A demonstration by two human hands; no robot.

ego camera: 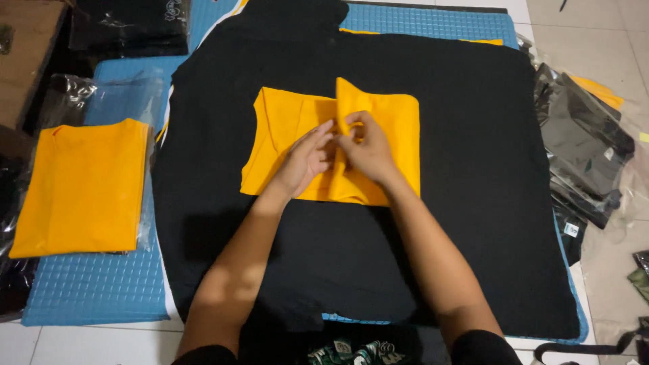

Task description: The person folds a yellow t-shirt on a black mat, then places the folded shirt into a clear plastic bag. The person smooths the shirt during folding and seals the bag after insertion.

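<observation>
On the black cloth (473, 203), both hands' fingers (351, 132) pinch a yellow garment (284, 128) (mid-fold).

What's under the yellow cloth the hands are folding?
A black garment lies under the yellow cloth, with a blue mat beneath that. Whatever is inside the cloth's folds is hidden.

Hands (338, 152) cover the yellow garment's (284, 122) middle fold; fingertips tucked out of sight

Looks like a home garment-packing spot on a white tiled floor (595, 27): blue studded mat (94, 284), folded shirts in clear plastic bags (581, 145), a bagged yellow shirt (81, 186), wooden furniture (23, 57) beside.
</observation>
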